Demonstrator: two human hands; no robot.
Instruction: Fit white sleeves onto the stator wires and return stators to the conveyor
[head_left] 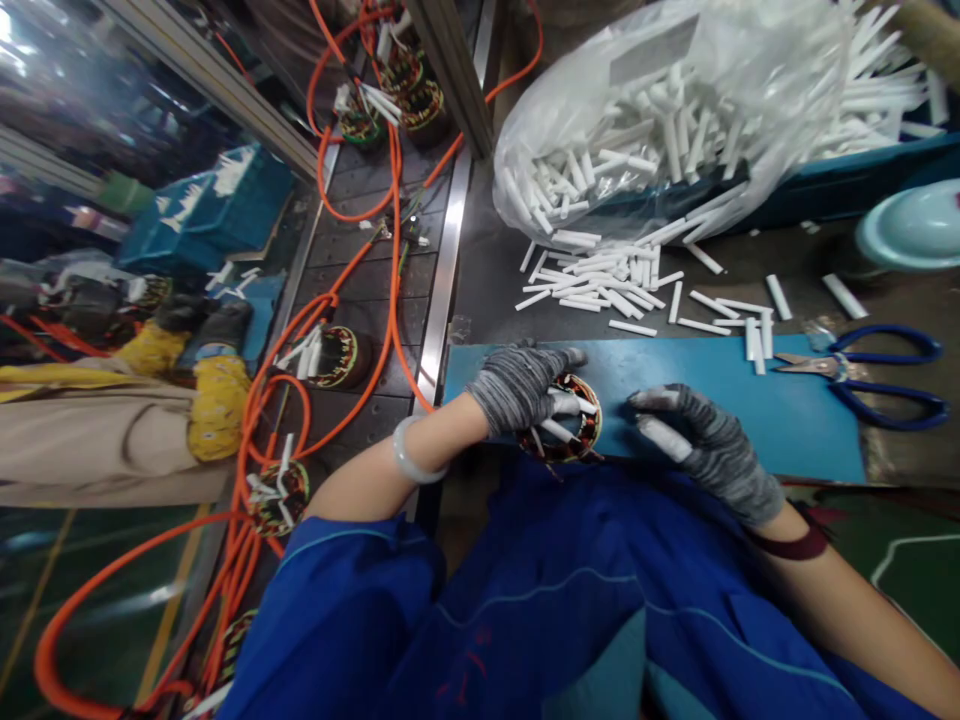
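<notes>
Firstly, handling: the wound ring (591,432) sits on the near edge of the blue mat (795,430), just in front of me, and I judge it compact but fairly heavy, stiff in its body, with a springier, easily scuffed winding edge; best hold is the outer wall, clear of the wires. My left hand (517,385), gloved, is grasping the ring from its left side, fingers along the far rim, thumb over the opening against white tubes (559,431) that should be light, stiffish and slick; how hard it presses I cannot tell. My right hand (709,440) is released, fingers half curled, nothing visible in them, apart from the ring on its right. Surroundings, left to right: a co-worker's yellow sleeve (221,405), across the line; then orange cables (395,250) looped over the slatted conveyor (416,265), the likeliest snag on that side, with another wound ring (341,355) among them; then the metal rail (450,230) bordering my bench. Beyond the mat lies a pile of loose tubes (600,280), liable to roll if brushed, before a clear bag (780,80) of more tubes slumped over a teal crate (817,185). Far right: scissors (840,368), open-bladed and pointing toward my right hand's side, then a pale-blue container (911,225) behind them.
</notes>
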